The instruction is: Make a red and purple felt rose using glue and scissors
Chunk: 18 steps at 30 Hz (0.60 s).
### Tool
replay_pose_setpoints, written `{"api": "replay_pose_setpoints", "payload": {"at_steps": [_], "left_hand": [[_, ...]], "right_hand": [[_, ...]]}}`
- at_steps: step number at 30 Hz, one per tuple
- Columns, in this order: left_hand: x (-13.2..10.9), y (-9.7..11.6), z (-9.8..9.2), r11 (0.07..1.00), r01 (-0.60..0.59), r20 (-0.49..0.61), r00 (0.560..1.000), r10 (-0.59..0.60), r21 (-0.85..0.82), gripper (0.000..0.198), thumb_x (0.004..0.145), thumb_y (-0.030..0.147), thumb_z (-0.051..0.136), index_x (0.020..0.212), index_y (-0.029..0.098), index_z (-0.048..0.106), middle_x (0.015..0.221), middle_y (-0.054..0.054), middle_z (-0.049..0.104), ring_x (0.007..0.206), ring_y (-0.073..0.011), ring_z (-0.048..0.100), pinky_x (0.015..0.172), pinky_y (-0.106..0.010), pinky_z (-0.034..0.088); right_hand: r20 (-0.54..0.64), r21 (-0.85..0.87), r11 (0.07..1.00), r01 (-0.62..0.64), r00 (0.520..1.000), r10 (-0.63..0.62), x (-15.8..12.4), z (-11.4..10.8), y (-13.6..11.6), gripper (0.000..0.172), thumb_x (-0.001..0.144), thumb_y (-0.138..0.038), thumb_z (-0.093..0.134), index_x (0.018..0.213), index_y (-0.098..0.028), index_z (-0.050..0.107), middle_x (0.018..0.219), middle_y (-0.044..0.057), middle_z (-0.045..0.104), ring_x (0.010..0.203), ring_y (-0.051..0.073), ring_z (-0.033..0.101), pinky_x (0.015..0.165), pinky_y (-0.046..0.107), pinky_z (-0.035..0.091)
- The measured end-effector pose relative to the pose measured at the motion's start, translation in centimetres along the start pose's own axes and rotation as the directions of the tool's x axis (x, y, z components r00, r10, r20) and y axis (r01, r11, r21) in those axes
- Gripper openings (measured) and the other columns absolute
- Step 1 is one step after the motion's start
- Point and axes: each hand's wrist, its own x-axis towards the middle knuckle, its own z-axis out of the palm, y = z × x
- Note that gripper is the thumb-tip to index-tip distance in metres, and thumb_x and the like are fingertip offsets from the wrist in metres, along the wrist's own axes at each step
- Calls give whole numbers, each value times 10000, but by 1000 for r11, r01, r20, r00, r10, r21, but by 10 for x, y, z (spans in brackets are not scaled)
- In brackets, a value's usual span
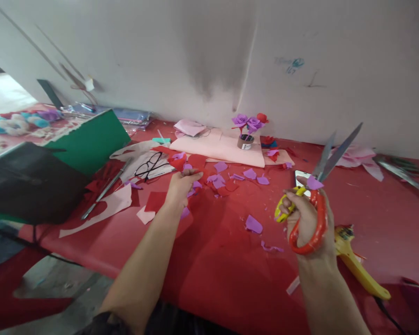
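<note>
Paper flowers (249,123) stand at the back of my red desk (212,265), a phone (298,175) partly behind my right hand (307,215), a yellow glue gun (361,270) beside it. That hand grips scissors (321,216) (blades parted); my left hand (179,188) bends among paper scraps (253,224), whether pinching any I cannot tell.

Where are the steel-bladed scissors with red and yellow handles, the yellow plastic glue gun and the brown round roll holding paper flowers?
Steel-bladed scissors (321,211), head view: red handle loop.
Yellow plastic glue gun (359,270), head view: middle of its body.
Brown round roll (242,143), head view: outer wall.
</note>
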Motion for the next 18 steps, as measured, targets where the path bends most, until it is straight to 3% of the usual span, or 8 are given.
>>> {"api": "replay_pose_setpoints", "payload": {"at_steps": [4,8,10,14,18], "left_hand": [[4,2,-5,998,-36,-19,999,37,55,192,551,188,785,626,150,612,425,91,398,380,-25,235,414,-209,147],[8,3,-8,988,-96,-92,990,108,122,166,535,97,766,625,143,635,554,35,566,517,-69,463,540,-213,356],[10,3,-9,987,-87,-130,986,105,137,180,518,47,750,617,141,633,595,25,594,578,-87,519,600,-222,401],[13,2,-11,985,-65,-120,989,85,159,182,536,26,735,579,142,600,565,38,559,572,-84,511,610,-215,413],[15,1,-13,966,-111,-137,980,146,232,135,598,101,750,707,140,681,666,-5,650,618,-100,541,600,-211,407]], "right_hand": [[8,-10,999,-37,999,37,-3,2,0,410,669,-225,737,1060,-282,626,772,-41,564,538,84,459,440,209,352],[2,-82,996,-28,1000,28,-5,3,0,374,670,-243,764,1025,-260,649,766,-20,573,557,102,474,453,232,352],[10,-106,994,-34,999,35,-6,4,0,352,655,-249,777,985,-253,653,769,-13,580,562,108,475,455,239,351],[33,-131,991,9,999,-5,-10,8,-7,282,669,-239,762,932,-250,662,772,-14,569,562,105,462,456,241,349],[36,-182,983,-4,999,10,-13,10,-12,285,671,-249,760,939,-251,664,791,-5,578,543,104,461,438,244,340]]}}
